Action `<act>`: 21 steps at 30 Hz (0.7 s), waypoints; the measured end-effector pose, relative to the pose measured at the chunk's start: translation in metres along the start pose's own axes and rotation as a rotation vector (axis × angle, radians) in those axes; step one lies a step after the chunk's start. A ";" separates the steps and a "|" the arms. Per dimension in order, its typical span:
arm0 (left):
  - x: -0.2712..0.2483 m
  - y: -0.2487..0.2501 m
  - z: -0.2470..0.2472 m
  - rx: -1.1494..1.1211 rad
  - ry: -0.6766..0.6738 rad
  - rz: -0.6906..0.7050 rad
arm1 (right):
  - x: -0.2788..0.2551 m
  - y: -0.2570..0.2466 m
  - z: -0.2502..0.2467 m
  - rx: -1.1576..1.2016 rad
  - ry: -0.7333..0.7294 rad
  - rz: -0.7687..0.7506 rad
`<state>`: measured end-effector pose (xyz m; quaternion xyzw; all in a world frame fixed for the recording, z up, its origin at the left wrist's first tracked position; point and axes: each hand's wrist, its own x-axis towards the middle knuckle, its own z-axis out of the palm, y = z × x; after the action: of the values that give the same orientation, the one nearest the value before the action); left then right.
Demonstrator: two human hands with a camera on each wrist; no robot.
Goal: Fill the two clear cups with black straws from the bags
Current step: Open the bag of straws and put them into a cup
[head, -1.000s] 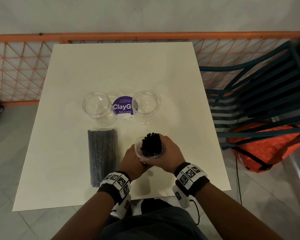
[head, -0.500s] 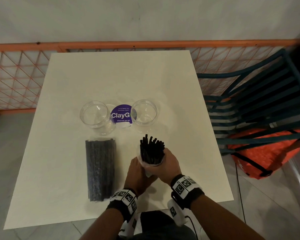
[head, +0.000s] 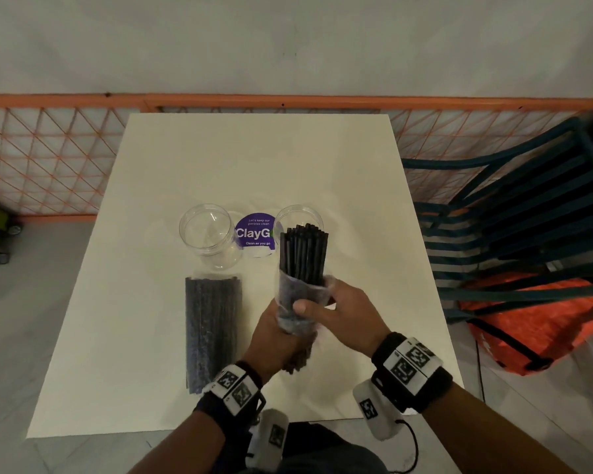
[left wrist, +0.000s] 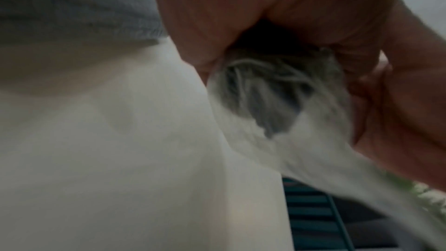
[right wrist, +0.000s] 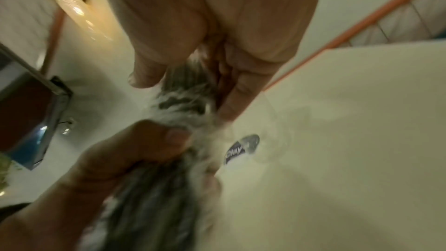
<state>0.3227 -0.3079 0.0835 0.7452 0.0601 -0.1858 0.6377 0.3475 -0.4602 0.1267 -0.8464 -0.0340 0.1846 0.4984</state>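
Both hands hold one clear bag of black straws (head: 297, 302) above the white table (head: 254, 165). My left hand (head: 274, 336) grips its lower part and my right hand (head: 326, 302) wraps its middle. A bundle of black straws (head: 303, 251) sticks out of the bag's open top, tilted away from me toward the right clear cup (head: 298, 217), which it partly hides. The left clear cup (head: 208, 230) stands with nothing in it. A second bag of straws (head: 213, 330) lies flat on the table, left of my hands. The wrist views are blurred and show fingers around crinkled plastic (left wrist: 277, 91) (right wrist: 183, 102).
A round purple sticker (head: 254, 230) lies between the cups. An orange mesh railing (head: 48, 159) runs behind the table. To the right are a teal slatted chair (head: 514, 217) and an orange bag (head: 534, 323) on the floor.
The straws have slid further out of the bag's top. The bundle has been raised and leaned forward toward the right cup, and my left hand has shifted lower on the bag.
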 end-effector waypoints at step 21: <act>-0.058 0.121 -0.072 -0.153 -0.361 -0.204 | 0.037 -0.059 -0.010 -0.867 0.039 -1.292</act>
<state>0.3232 -0.2514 0.2243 0.6393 0.0340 -0.3746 0.6707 0.3925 -0.4299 0.1712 -0.7810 -0.5810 -0.1872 0.1323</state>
